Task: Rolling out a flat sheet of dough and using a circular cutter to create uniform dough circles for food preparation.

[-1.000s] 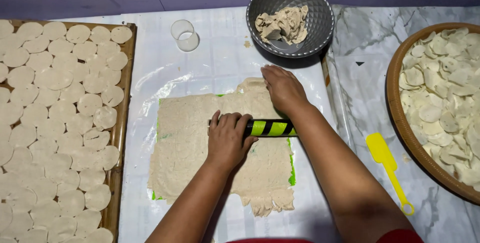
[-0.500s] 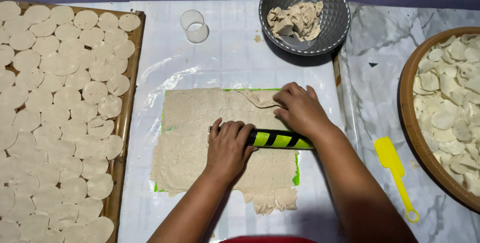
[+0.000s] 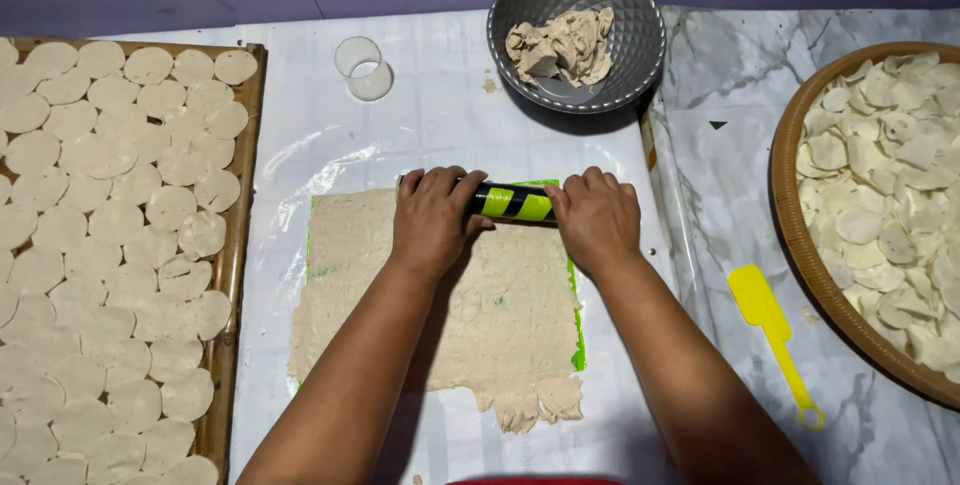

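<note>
Fingers of both hands curl over the top of a black and green striped rolling pin (image 3: 515, 202), pressing it down rather than wrapping it fully. Left hand (image 3: 432, 217) covers the left end of the pin; right hand (image 3: 597, 217) covers the right end. Only the middle section of the pin shows between them.

Position of the pin: it lies across the far edge of the flattened dough sheet (image 3: 440, 315), touching it. Its long axis runs left to right, square to both forearms. The bulk of the dough sheet lies on the near side of the pin, toward the person's body. Both hands sit at about equal reach, so neither is markedly nearer.

The dough sheet rests on a green mat (image 3: 577, 330) whose edge shows along the right side, laid on a white plastic-covered work surface (image 3: 300, 155). The near edge of the sheet is ragged.

Surroundings:
- a wooden tray (image 3: 235, 275) of cut dough rounds, at left;
- a clear round cutter (image 3: 364, 68), beyond the sheet;
- a grey bowl (image 3: 635, 25) holding leftover dough;
- a yellow spatula (image 3: 770, 330) and a round basket (image 3: 795, 235) of dried rounds, at right.
</note>
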